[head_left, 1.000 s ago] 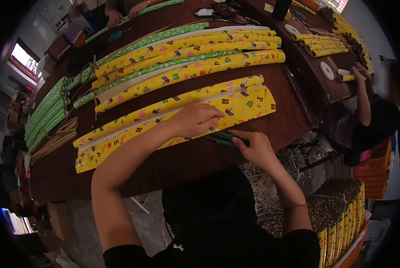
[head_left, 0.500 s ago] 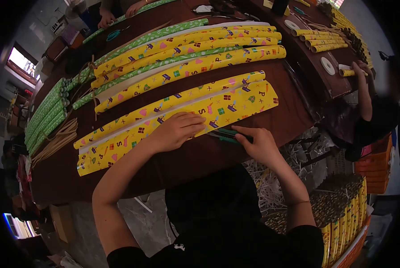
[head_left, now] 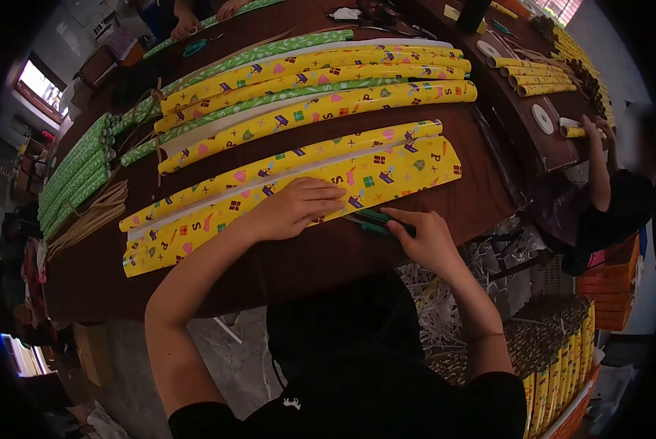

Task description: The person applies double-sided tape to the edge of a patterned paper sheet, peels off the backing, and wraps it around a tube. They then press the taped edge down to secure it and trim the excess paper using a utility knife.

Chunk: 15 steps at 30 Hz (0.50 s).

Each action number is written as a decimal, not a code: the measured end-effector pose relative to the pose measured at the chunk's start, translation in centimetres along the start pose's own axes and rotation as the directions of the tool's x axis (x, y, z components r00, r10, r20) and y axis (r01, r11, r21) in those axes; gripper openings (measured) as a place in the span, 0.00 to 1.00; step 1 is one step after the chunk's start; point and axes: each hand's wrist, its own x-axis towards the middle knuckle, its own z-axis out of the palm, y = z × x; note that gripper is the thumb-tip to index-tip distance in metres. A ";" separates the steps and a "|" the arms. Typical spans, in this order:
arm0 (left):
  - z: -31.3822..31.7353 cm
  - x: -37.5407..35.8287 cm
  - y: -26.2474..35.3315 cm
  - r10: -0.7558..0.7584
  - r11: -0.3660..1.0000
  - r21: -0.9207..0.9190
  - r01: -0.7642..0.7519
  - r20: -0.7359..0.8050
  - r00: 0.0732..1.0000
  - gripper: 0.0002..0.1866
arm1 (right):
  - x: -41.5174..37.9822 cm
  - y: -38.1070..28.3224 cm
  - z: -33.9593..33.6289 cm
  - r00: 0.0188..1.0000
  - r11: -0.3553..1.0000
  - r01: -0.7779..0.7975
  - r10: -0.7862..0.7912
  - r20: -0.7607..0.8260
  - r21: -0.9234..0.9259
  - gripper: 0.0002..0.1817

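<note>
A partly unrolled sheet of yellow patterned wrapping paper lies across the brown table, its far edge still rolled into a tube. My left hand rests on the sheet near its front edge, fingers stretched out and lying flat. At that same edge, my right hand grips green-handled scissors; their blades point left toward the paper, and the tips are partly hidden beside my left hand.
Yellow rolls and green rolls lie behind the sheet. Brown paper strips and a bundle of green rolls are at left. Another person's hands are at the far edge; a co-worker's arm is at right.
The view has shifted slightly. My left hand stays flat on the paper and my right hand keeps hold of the scissors at its edge, with hardly any movement.
</note>
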 end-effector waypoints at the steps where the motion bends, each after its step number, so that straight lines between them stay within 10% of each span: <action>1: 0.0 0.0 0.0 -0.001 1.000 -0.004 0.001 0.005 1.000 0.21 | 0.0 0.2 0.1 1.000 1.000 -0.001 0.001 0.002 0.001 0.14; 15: 0.1 0.0 -0.3 -0.071 0.992 -0.104 0.071 0.003 0.997 0.22 | 0.0 -1.2 0.4 1.000 1.000 -0.014 0.014 0.005 -0.006 0.14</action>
